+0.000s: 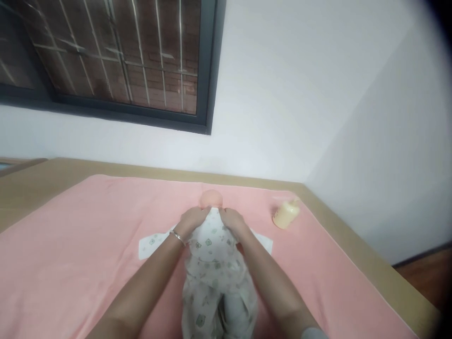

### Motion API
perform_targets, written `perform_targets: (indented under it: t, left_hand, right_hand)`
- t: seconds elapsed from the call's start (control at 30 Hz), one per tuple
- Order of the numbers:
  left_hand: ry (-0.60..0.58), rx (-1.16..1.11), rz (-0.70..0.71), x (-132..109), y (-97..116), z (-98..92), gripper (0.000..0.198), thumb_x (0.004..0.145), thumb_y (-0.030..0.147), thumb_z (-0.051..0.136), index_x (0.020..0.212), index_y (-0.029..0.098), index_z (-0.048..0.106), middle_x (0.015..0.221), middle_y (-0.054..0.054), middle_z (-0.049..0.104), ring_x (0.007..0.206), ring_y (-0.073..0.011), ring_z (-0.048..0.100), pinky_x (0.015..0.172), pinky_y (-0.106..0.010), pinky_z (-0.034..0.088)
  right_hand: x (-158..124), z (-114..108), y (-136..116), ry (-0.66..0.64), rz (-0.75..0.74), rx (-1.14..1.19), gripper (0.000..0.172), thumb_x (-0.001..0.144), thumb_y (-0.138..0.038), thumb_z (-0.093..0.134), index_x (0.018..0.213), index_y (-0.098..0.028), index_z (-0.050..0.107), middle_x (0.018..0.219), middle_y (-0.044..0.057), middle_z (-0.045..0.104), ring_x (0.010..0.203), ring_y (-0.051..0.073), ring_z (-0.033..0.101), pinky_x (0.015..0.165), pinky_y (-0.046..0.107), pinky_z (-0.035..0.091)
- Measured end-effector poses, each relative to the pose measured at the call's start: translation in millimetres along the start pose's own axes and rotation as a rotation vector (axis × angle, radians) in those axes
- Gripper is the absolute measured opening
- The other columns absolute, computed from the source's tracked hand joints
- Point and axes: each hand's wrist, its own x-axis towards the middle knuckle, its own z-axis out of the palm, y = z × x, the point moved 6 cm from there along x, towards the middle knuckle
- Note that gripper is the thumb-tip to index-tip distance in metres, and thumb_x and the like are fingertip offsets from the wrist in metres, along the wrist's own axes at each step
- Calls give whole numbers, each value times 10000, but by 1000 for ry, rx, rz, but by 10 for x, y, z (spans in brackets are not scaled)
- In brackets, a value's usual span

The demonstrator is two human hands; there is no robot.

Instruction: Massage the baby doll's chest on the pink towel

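Note:
A baby doll (211,198) lies on its back on a pink blanket (77,245), head away from me, dressed in a white printed romper (213,263). My left hand (192,220), with a bracelet at the wrist, rests closed on the garment at the doll's left shoulder. My right hand (233,220) grips the cloth at the other shoulder, just below the head. Both hands' fingers curl into the fabric near the neckline. The romper's sleeves spread out flat to either side.
A pale yellow baby bottle (286,214) lies on its side on the blanket at the right. The blanket covers a wooden table (353,235) set in a corner of white walls. A barred window (116,56) is above left.

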Motion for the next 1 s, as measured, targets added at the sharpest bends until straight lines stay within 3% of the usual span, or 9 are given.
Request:
perform_targets:
  t: [0.13, 0.27, 0.33, 0.43, 0.57, 0.67, 0.73, 0.83, 1.0]
  left_hand:
    - [213, 192, 144, -123, 109, 67, 583, 912, 507, 258, 1068, 106, 652, 1063, -192, 669, 1004, -320, 620, 862, -430, 435]
    - [491, 337, 422, -617, 166, 368, 519, 895, 296, 318, 1329, 47, 457, 1356, -231, 476, 1308, -351, 382, 1051, -529, 281]
    - [524, 351, 523, -895, 147, 590, 584, 879, 323, 366, 1390, 42, 376, 1440, -231, 371, 1382, -372, 237, 1076, -545, 242]
    - [545, 349, 552, -1130, 136, 778, 698, 859, 421, 420, 1423, 23, 315, 1498, -241, 251, 1399, -407, 147, 1080, -547, 235]
    - [541, 367, 442, -826, 201, 561, 693, 894, 508, 352, 1366, 3, 408, 1441, -258, 355, 1363, -392, 272, 1089, -530, 227]
    - [427, 340, 215, -337, 148, 205, 655, 920, 516, 276, 1212, 3, 560, 1261, -270, 545, 1234, -360, 464, 1044, -491, 292]
    - [310, 303, 106, -140, 87, 88, 667, 932, 526, 209, 1078, 36, 638, 1121, -249, 629, 1130, -332, 551, 1008, -478, 326]
    - [358, 319, 137, -211, 82, 147, 640, 935, 491, 215, 1117, 23, 612, 1179, -261, 594, 1173, -334, 518, 1021, -477, 309]
    - [528, 355, 438, -662, 199, 532, 631, 924, 407, 261, 1335, -49, 408, 1411, -281, 383, 1354, -368, 293, 1062, -500, 266]
  right_hand:
    - [-352, 110, -87, 220, -118, -94, 573, 984, -435, 226, 1291, -44, 512, 1310, 225, 514, 1252, 318, 430, 1066, 473, 209]
    - [-603, 278, -127, 301, -286, -110, 560, 982, -342, 244, 1410, 2, 353, 1465, 199, 334, 1377, 277, 241, 1112, 391, 157]
    - [-538, 220, -95, 293, -294, -92, 515, 978, -293, 237, 1387, -26, 400, 1439, 181, 386, 1355, 254, 292, 1110, 376, 162]
    - [-248, 43, 48, 148, -124, -39, 531, 994, -366, 184, 1254, -87, 553, 1290, 179, 551, 1221, 266, 476, 1072, 437, 217]
    - [-101, -26, 147, -42, 21, -8, 645, 993, -439, 119, 1134, -76, 633, 1157, 209, 627, 1098, 296, 577, 1000, 470, 304]
    - [-320, 65, 71, 130, -50, -102, 598, 987, -442, 198, 1249, -34, 548, 1267, 246, 544, 1207, 326, 486, 1054, 492, 208]
    - [-495, 169, -21, 262, -156, -171, 635, 977, -465, 242, 1361, 7, 422, 1402, 265, 396, 1322, 336, 341, 1087, 468, 153]
    - [-519, 221, -63, 288, -227, -172, 652, 979, -483, 223, 1381, 1, 394, 1431, 255, 358, 1353, 322, 284, 1097, 454, 138]
    - [-71, 28, 119, 14, -53, -21, 612, 997, -454, 107, 1225, -136, 577, 1247, 168, 584, 1189, 288, 503, 1062, 543, 159]
